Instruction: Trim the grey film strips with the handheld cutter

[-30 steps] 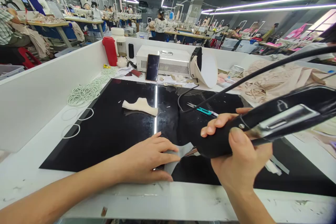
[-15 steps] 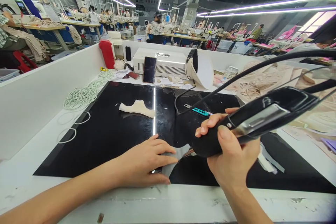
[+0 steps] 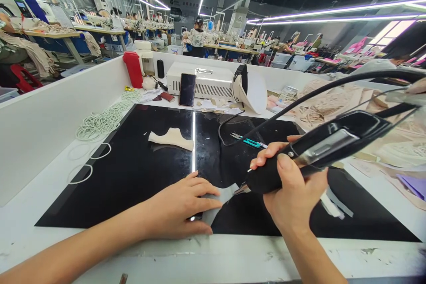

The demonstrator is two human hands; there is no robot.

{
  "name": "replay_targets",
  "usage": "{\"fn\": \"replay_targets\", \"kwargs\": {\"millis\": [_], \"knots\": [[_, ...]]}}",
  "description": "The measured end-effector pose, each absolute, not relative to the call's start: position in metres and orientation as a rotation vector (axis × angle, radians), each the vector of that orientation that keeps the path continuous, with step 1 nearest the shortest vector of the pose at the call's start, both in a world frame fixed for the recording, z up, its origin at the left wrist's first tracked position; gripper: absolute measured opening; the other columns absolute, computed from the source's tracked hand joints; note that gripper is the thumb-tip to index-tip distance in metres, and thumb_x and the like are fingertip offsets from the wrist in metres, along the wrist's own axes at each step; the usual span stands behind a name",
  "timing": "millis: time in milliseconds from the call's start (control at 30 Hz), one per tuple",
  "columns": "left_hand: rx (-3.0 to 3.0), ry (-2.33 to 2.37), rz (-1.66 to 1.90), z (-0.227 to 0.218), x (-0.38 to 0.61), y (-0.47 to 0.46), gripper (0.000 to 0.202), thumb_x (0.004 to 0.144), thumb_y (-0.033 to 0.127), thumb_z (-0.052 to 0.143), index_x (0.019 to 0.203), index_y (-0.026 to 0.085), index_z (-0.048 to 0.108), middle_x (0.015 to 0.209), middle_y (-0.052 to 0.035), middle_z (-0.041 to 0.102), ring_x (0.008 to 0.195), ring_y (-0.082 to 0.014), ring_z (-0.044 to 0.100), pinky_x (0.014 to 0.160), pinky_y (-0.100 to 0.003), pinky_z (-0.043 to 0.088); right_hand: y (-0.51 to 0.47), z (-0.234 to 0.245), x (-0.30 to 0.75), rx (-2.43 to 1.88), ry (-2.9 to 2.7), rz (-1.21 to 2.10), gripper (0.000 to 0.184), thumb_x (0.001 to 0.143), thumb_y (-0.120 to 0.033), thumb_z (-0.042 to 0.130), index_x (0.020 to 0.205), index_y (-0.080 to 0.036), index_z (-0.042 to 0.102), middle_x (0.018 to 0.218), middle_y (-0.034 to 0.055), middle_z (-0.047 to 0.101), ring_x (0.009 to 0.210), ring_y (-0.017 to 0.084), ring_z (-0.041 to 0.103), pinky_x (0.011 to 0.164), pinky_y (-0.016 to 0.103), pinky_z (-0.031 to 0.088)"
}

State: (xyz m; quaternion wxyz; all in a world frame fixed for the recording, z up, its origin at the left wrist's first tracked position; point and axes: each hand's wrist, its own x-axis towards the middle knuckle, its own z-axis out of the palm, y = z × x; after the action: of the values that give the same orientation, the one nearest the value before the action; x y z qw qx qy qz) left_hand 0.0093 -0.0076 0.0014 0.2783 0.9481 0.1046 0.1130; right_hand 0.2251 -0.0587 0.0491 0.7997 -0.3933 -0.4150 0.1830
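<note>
Black flat sheet [image 3: 123, 177] spread over a white worktop [image 3: 246, 255]. At far left, a tangled heap of thin, pale green cord [image 3: 100, 120] is piled along the sheet's left edge. Farther right, a curved cream fabric piece [image 3: 171, 137] is laid on the sheet. Near the front edge, a translucent grey flat piece [image 3: 226, 193] is partly covered by the left hand [image 3: 184, 206], palm down, grip spread. Just beside its upper right corner is held the pointed metal tip [image 3: 242, 189] of a black corded handheld tool [image 3: 328, 144]; contact cannot be told. Turquoise-handled snips [image 3: 251, 142] are seen beyond. The tool is enclosed by the right hand [image 3: 296, 199], grip wrapped round its body. Narrow whitish strips [image 3: 333, 207] are noted just right of that hand; crumpled beige fabric [image 3: 333, 104] is heaped behind.
</note>
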Motion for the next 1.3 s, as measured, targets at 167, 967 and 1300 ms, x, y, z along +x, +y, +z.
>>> {"fn": "replay_targets", "kwargs": {"millis": [167,967,1300], "knots": [[2.542,0.288,0.331,0.001,0.009,-0.007,0.050,0.093,0.036,0.082,0.140,0.026,0.067,0.144,-0.0120,0.066,0.135,-0.0332,0.061,0.127,-0.065,0.030,-0.055,0.052,0.235,-0.840,-0.850,0.325,0.033,0.080,-0.026,0.082,0.107,-0.026,0.062,0.075,-0.0068,0.067,0.058,0.014,0.062,0.054,0.030,0.057],[2.503,0.672,0.594,-0.014,0.009,0.002,0.025,0.101,0.025,0.071,0.124,0.019,0.070,0.135,-0.0105,0.066,0.126,-0.0276,0.063,0.113,-0.046,0.053,-0.058,0.044,0.236,-0.887,-0.982,0.339,0.042,0.086,-0.035,0.086,0.117,-0.027,0.059,0.089,-0.0046,0.071,0.068,0.016,0.067,0.066,0.034,0.059],[2.346,0.695,0.590,-0.019,0.015,0.003,0.008,0.097,0.014,0.071,0.095,0.021,0.068,0.127,-0.0057,0.067,0.123,-0.0240,0.060,0.108,-0.039,0.048,-0.069,0.039,0.246,-0.965,-1.010,-0.247,0.047,0.093,-0.030,0.080,0.135,-0.027,0.061,0.120,0.0025,0.063,0.106,0.020,0.065,0.093,0.036,0.052]]}}
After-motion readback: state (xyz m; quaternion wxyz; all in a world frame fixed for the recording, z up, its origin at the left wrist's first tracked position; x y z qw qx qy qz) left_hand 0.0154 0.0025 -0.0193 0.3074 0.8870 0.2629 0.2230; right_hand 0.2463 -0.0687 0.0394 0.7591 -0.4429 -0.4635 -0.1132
